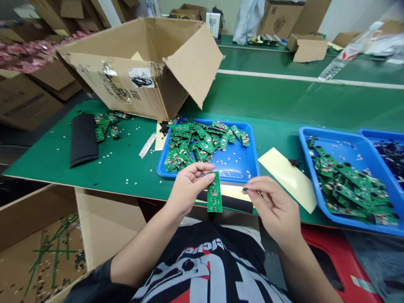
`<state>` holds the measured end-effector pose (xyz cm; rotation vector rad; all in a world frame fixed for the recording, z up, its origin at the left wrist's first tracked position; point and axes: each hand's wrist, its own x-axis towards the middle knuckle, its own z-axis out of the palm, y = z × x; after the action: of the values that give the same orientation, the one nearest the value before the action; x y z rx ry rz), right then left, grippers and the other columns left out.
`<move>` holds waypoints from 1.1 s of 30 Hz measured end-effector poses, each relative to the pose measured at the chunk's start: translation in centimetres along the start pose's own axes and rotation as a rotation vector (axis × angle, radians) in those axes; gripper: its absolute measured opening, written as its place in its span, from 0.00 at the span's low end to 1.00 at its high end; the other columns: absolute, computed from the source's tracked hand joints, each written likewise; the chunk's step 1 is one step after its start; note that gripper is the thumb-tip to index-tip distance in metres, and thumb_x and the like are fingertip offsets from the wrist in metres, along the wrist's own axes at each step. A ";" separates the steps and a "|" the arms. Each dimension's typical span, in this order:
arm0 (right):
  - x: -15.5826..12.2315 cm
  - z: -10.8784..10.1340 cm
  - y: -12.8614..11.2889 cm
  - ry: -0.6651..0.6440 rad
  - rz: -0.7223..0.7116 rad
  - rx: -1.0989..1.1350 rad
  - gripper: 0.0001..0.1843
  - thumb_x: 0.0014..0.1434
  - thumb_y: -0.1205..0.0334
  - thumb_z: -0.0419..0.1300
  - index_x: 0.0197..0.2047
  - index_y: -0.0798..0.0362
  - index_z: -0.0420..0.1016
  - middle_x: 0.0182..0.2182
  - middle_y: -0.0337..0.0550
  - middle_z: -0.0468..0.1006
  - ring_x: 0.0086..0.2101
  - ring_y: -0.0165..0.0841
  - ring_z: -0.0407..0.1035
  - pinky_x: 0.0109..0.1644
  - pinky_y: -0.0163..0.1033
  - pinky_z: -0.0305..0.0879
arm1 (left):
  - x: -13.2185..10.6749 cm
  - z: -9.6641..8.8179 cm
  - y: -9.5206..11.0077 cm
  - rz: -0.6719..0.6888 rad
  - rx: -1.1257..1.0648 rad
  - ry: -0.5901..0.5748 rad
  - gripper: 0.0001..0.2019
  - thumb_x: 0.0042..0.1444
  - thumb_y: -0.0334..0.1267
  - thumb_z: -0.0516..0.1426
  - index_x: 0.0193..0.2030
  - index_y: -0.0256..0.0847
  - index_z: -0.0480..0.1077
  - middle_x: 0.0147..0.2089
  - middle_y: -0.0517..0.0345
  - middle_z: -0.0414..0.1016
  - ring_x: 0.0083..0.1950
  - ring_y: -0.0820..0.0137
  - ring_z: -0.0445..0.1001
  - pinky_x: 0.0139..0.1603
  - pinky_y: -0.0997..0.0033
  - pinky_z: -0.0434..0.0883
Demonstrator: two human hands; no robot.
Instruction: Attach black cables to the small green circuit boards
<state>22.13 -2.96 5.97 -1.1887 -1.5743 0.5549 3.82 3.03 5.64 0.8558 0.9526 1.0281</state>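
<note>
Between the thumb and fingers of my left hand (191, 185) is a green circuit board (215, 198), held upright by its top end over the table's front edge. My right hand (276, 206) is off to the right of the board, thumb and fingertips pinched on a tiny dark piece (245, 190) too small to name. Behind both hands lies a blue tray (233, 153) with a heap of green circuit boards (205, 141) and scattered white bits. A strip of black sheet (236, 203) and pale yellow paper lie at the table edge beneath my hands.
To the right, another blue tray (304, 134) holds populated boards, beside a tray of black parts (393, 158). Yellow paper (285, 179) lies between trays. A large open carton (126, 84) stands back left, near black sheets (83, 139). A carton of scraps (47, 252) sits lower left.
</note>
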 end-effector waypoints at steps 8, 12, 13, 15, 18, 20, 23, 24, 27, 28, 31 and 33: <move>1.7 0.4 -0.9 -0.034 -0.129 -0.283 0.07 0.62 0.67 0.54 0.37 0.49 0.73 0.41 0.46 0.71 0.38 0.34 0.71 0.43 0.45 0.70 | -0.6 2.6 1.0 0.061 0.210 -0.094 0.07 0.48 0.33 0.62 0.36 0.38 0.77 0.30 0.59 0.77 0.28 0.76 0.73 0.26 0.79 0.71; 1.7 0.3 -0.8 -0.068 -0.175 -0.267 0.10 0.62 0.70 0.53 0.40 0.50 0.74 0.32 0.40 0.74 0.35 0.31 0.70 0.39 0.39 0.69 | -0.8 2.7 1.1 -0.012 0.189 -0.131 0.08 0.50 0.30 0.60 0.38 0.39 0.78 0.29 0.61 0.77 0.27 0.76 0.74 0.28 0.78 0.73; 1.7 0.2 -0.8 -0.075 -0.183 -0.266 0.10 0.62 0.70 0.53 0.40 0.50 0.75 0.32 0.40 0.74 0.34 0.31 0.70 0.38 0.39 0.69 | -0.9 2.7 1.1 -0.024 0.177 -0.138 0.09 0.50 0.30 0.60 0.38 0.39 0.78 0.30 0.60 0.78 0.28 0.75 0.75 0.28 0.77 0.74; 1.7 0.1 -0.7 -0.077 -0.190 -0.278 0.10 0.62 0.71 0.54 0.41 0.51 0.75 0.31 0.41 0.74 0.34 0.31 0.70 0.37 0.38 0.69 | -1.0 2.7 1.2 -0.041 0.160 -0.152 0.10 0.50 0.29 0.60 0.40 0.39 0.78 0.31 0.60 0.79 0.29 0.74 0.76 0.30 0.75 0.76; 1.7 0.1 -0.6 -0.069 -0.195 -0.310 0.11 0.62 0.71 0.54 0.41 0.50 0.75 0.31 0.41 0.75 0.34 0.32 0.71 0.38 0.39 0.70 | -1.1 2.8 1.2 -0.057 0.129 -0.173 0.12 0.50 0.29 0.59 0.42 0.40 0.77 0.34 0.59 0.80 0.32 0.71 0.78 0.34 0.72 0.78; 1.7 0.2 -0.6 -0.057 -0.204 -0.328 0.11 0.62 0.71 0.54 0.41 0.50 0.75 0.31 0.41 0.75 0.34 0.31 0.71 0.38 0.39 0.70 | -1.1 2.8 1.2 -0.063 0.116 -0.177 0.12 0.50 0.29 0.59 0.43 0.40 0.77 0.34 0.59 0.81 0.32 0.71 0.79 0.35 0.70 0.78; 1.7 0.4 -0.6 -0.037 -0.227 -0.359 0.10 0.62 0.71 0.54 0.40 0.51 0.75 0.31 0.42 0.75 0.34 0.31 0.72 0.38 0.39 0.71 | -1.1 2.8 1.1 -0.046 0.134 -0.166 0.13 0.50 0.30 0.59 0.43 0.40 0.77 0.35 0.59 0.81 0.33 0.70 0.79 0.36 0.70 0.79; 1.7 0.5 -0.6 -0.033 -0.232 -0.367 0.10 0.62 0.71 0.54 0.40 0.51 0.75 0.31 0.42 0.75 0.34 0.31 0.72 0.38 0.39 0.71 | -1.1 2.8 1.0 -0.033 0.149 -0.159 0.13 0.50 0.30 0.59 0.43 0.39 0.77 0.36 0.59 0.81 0.33 0.70 0.80 0.36 0.70 0.79; 1.7 0.6 -0.5 -0.035 -0.239 -0.380 0.08 0.61 0.71 0.55 0.39 0.53 0.75 0.31 0.43 0.75 0.34 0.32 0.72 0.38 0.39 0.71 | -1.1 2.8 0.9 0.012 0.208 -0.143 0.13 0.50 0.30 0.59 0.44 0.38 0.76 0.38 0.58 0.82 0.36 0.70 0.80 0.37 0.72 0.79; 1.7 0.6 -0.5 -0.036 -0.240 -0.385 0.08 0.61 0.71 0.55 0.38 0.53 0.75 0.31 0.43 0.75 0.34 0.32 0.72 0.38 0.40 0.71 | -1.1 2.8 0.9 0.025 0.229 -0.138 0.14 0.51 0.31 0.59 0.45 0.38 0.76 0.39 0.57 0.82 0.37 0.69 0.80 0.38 0.71 0.79; 1.8 0.8 -0.4 -0.026 -0.249 -0.405 0.07 0.61 0.71 0.56 0.38 0.54 0.74 0.31 0.44 0.75 0.34 0.33 0.72 0.39 0.40 0.71 | -1.2 3.0 0.9 0.055 0.286 -0.123 0.14 0.51 0.32 0.58 0.46 0.36 0.75 0.41 0.55 0.81 0.39 0.67 0.80 0.40 0.71 0.79; 1.7 1.0 -0.4 -0.014 -0.262 -0.417 0.06 0.60 0.72 0.56 0.38 0.55 0.74 0.31 0.45 0.75 0.34 0.32 0.71 0.39 0.40 0.71 | -1.3 3.1 0.9 0.086 0.316 -0.111 0.14 0.52 0.32 0.58 0.46 0.35 0.75 0.40 0.55 0.81 0.39 0.67 0.80 0.39 0.73 0.78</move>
<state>21.10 -1.36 6.72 -1.2519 -1.8795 0.0627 6.13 1.66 7.83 1.2122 1.0049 0.9044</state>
